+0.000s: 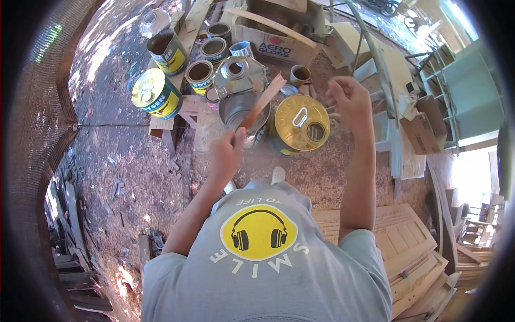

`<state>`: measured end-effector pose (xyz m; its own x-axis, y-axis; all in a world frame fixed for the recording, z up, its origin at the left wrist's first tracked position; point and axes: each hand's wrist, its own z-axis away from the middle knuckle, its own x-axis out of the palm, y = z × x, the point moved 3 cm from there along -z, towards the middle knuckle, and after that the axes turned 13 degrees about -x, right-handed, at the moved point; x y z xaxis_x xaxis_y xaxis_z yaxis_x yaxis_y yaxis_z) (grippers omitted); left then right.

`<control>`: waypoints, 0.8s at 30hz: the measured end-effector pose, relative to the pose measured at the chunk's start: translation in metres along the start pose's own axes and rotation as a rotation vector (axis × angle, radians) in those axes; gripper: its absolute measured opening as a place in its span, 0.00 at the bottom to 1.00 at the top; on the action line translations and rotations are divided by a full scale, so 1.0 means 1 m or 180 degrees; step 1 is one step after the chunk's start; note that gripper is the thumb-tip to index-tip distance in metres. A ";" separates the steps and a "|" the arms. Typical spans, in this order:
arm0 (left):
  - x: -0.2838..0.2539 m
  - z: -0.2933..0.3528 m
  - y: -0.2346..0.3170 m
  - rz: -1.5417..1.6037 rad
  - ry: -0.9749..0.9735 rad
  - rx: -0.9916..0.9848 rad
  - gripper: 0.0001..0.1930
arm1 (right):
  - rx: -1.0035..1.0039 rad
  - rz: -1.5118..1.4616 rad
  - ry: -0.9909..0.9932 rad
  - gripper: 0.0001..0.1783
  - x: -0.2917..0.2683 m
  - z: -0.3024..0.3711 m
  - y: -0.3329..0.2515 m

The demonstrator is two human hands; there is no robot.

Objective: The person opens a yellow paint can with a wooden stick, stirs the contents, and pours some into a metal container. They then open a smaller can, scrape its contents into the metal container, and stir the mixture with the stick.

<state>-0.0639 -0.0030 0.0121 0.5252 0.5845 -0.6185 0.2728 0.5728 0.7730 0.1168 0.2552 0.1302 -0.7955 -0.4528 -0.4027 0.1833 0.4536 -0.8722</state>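
Observation:
My left hand (227, 153) is closed round the lower end of a flat wooden stick (262, 102), its upper end pale and splintered. The stick slants up over an open metal can (232, 114) with a bare silvery inside. Beside that can stands a large paint can (289, 126) with a gold lid, a wire handle and a round spout. My right hand (351, 102) is raised to the right of the gold lid, apart from it, fingers curled in; whether anything small is inside them is hidden. A cut-open metal lid (252, 80) lies over the open can's far side.
Several opened paint cans (199, 74) stand on a low wooden bench at the far left, near a yellow-and-green can (156, 95). Behind is a cardboard box (279, 48) with a wooden strip across it. A brown cup (300, 74) sits near the gold lid. Wooden door panels (399, 236) lie at right.

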 end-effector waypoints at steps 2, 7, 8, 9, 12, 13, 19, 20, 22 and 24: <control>0.006 0.007 0.023 -0.0032 -0.0193 0.0400 0.21 | 0.0150 -0.0017 0.0065 0.14 -0.016 0.008 0.023; 0.048 -0.001 0.073 0.0051 0.0012 0.1578 0.10 | 0.0381 -0.0152 0.0185 0.13 -0.034 0.033 0.062; 0.054 -0.004 0.086 -0.0028 -0.0010 0.1603 0.08 | 0.0432 -0.0265 0.0160 0.13 -0.037 0.037 0.072; 0.061 -0.009 0.096 -0.0105 -0.0032 0.1626 0.07 | 0.0483 -0.0376 0.0134 0.13 -0.040 0.042 0.083; 0.092 -0.038 0.106 -0.0492 -0.0129 0.1568 0.08 | 0.0672 -0.0591 0.0143 0.12 -0.048 0.053 0.112; 0.099 -0.044 0.110 -0.0715 -0.0250 0.1497 0.09 | 0.0746 -0.0650 0.0162 0.12 -0.051 0.057 0.119; 0.130 -0.062 0.139 -0.1919 -0.1116 0.0865 0.15 | 0.0910 -0.0708 -0.0069 0.12 -0.069 0.067 0.151; 0.134 -0.064 0.144 -0.1963 -0.1238 0.0748 0.16 | 0.0992 -0.0699 -0.0116 0.12 -0.070 0.068 0.156; 0.137 -0.063 0.151 -0.1808 -0.1400 0.0482 0.16 | 0.1150 -0.0683 -0.0222 0.12 -0.069 0.069 0.166; 0.137 -0.061 0.159 -0.1422 -0.1495 0.0232 0.16 | 0.1089 -0.0756 -0.0487 0.13 -0.065 0.072 0.188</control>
<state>0.0022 0.2036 0.0418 0.6406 -0.0238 -0.7675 0.5918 0.6522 0.4737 0.2443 0.3146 -0.0282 -0.7486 -0.6340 -0.1941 0.2069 0.0548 -0.9768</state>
